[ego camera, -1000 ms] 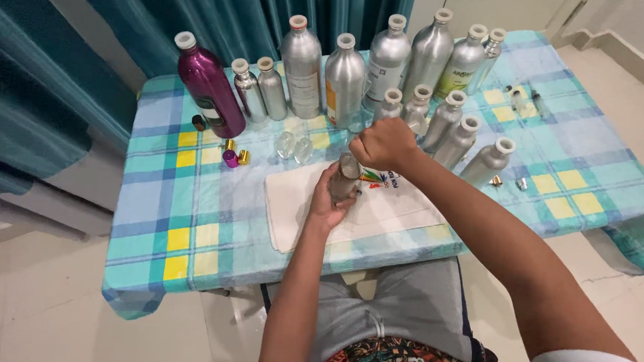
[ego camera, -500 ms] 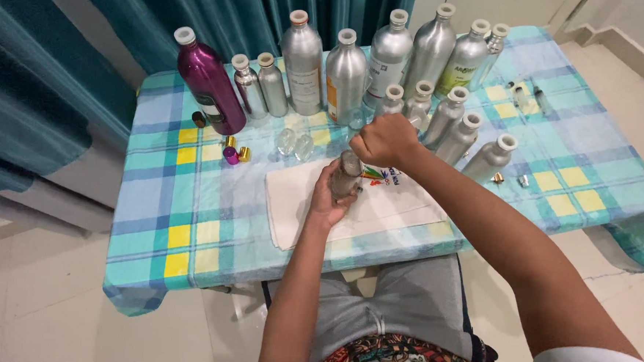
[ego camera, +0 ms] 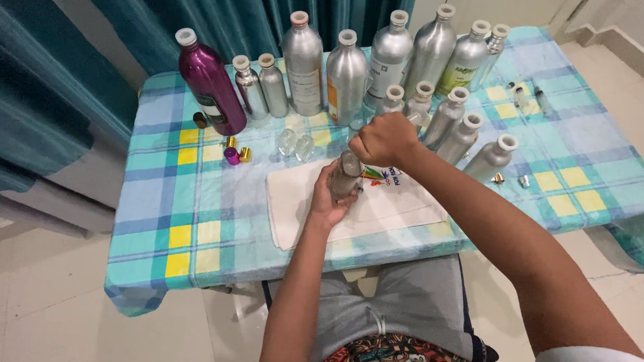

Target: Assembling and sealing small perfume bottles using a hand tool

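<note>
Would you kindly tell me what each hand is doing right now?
Left hand: closed around a small clear bottle.
Right hand: closed in a fist over the bottle's top.

At the top of the frame we see a white label (ego camera: pixel 306 82) on a tall silver bottle (ego camera: pixel 303 59), an orange label (ego camera: pixel 332 99) on its neighbour, and a green label (ego camera: pixel 456 78) further right.
</note>
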